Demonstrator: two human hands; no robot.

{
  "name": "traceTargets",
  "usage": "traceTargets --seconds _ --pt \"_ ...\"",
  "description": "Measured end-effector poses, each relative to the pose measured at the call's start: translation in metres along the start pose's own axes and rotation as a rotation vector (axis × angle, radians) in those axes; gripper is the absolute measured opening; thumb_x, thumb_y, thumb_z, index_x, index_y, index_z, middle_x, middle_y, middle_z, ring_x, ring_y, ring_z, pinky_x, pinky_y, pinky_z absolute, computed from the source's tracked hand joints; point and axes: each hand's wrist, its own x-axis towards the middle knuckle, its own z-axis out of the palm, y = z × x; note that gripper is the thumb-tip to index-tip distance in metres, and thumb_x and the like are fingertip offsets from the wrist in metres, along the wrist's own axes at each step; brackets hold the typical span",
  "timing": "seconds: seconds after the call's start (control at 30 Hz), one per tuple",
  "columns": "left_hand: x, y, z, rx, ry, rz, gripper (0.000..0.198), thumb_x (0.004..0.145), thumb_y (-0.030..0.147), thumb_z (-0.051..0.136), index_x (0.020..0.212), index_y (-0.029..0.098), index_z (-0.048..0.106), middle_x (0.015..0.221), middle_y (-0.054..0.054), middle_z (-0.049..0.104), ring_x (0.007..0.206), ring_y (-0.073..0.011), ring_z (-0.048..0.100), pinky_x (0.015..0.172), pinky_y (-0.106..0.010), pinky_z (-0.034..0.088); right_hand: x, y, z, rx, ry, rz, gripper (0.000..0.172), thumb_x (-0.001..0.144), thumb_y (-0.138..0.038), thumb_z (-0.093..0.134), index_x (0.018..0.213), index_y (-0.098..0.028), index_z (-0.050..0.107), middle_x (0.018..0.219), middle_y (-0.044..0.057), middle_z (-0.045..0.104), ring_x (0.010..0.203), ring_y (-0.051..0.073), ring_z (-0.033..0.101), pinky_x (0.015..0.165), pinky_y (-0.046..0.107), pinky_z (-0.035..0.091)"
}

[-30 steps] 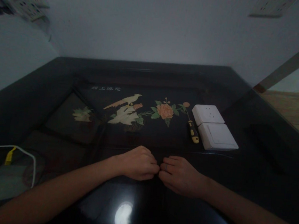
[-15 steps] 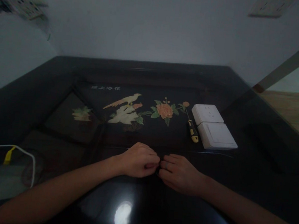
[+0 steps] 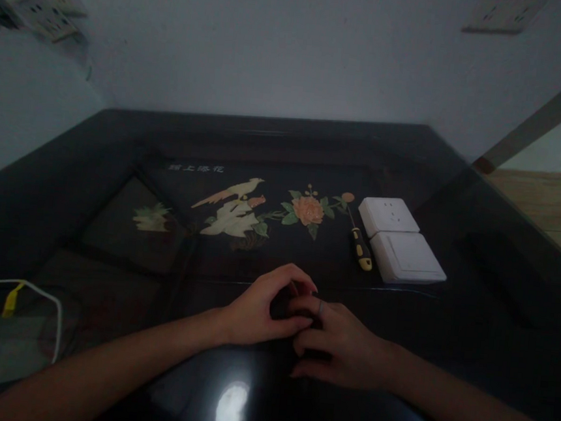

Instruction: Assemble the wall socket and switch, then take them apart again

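My left hand [image 3: 257, 310] and my right hand [image 3: 342, 347] meet at the near middle of a black lacquered table [image 3: 120, 131]. The left hand's fingers arch over the right hand's fingers, and its thumb and fingertips close round the finger that wears a ring [image 3: 320, 306]. The other fingers of the right hand are curled under, palm down on the table, with nothing visible in them. A screwdriver [image 3: 362, 247] with a black and yellow handle lies beyond the hands to the right, touched by neither.
A white wall socket [image 3: 388, 215] and a white switch plate [image 3: 408, 258] lie side by side just right of the screwdriver. Inlaid bird and flower pictures [image 3: 261, 209] decorate the tabletop. A white cable with a yellow clip [image 3: 8, 301] lies at the left edge.
Both hands were fists touching knuckle to knuckle. The left hand has lifted and reached over the right hand's fingers, and the right hand has slid slightly toward me.
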Motion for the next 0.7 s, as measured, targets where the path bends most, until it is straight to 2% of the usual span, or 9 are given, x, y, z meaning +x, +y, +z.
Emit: traceTargets --seconds 0.17,0.33,0.5,0.7 --pt "-0.0015 -0.0021 0.0031 -0.038 -0.027 -0.014 0.022 0.084 0.029 0.072 0.100 0.017 0.063 0.093 -0.004 0.067 0.086 -0.0155 0.064 0.077 -0.027 0.052 0.0013 -0.0077 0.0017 0.104 -0.086 0.039 0.024 0.089 -0.045 0.063 0.086 -0.023 0.072 0.129 0.013 0.054 0.111 0.024 0.059 0.074 0.034 0.055" --pt "-0.0032 -0.0018 0.0033 -0.044 -0.042 0.008 0.019 0.088 0.030 0.068 0.102 0.017 0.066 0.094 -0.005 0.072 0.087 -0.0158 0.067 0.078 -0.028 0.054 0.0023 -0.0093 0.0015 0.135 -0.122 0.024 0.024 0.091 -0.044 0.060 0.090 -0.024 0.073 0.131 0.016 0.054 0.119 0.026 0.057 0.081 0.037 0.055" --pt "-0.0058 -0.0032 0.0025 -0.026 -0.063 0.056 0.016 0.091 0.027 0.065 0.103 0.017 0.068 0.092 -0.006 0.074 0.085 -0.0153 0.069 0.078 -0.027 0.054 0.0018 -0.0102 0.0018 0.121 -0.156 0.030 0.025 0.093 -0.043 0.057 0.091 -0.024 0.074 0.132 0.014 0.057 0.101 0.021 0.064 0.072 0.032 0.054" --pt "-0.0067 -0.0059 -0.0002 -0.010 -0.080 0.121 0.020 0.093 0.030 0.062 0.106 0.016 0.067 0.091 -0.006 0.074 0.084 -0.0154 0.069 0.077 -0.026 0.054 0.0010 -0.0106 0.0016 0.099 -0.157 -0.010 0.027 0.094 -0.043 0.054 0.092 -0.024 0.074 0.138 0.013 0.054 0.078 0.013 0.063 0.069 0.029 0.052"
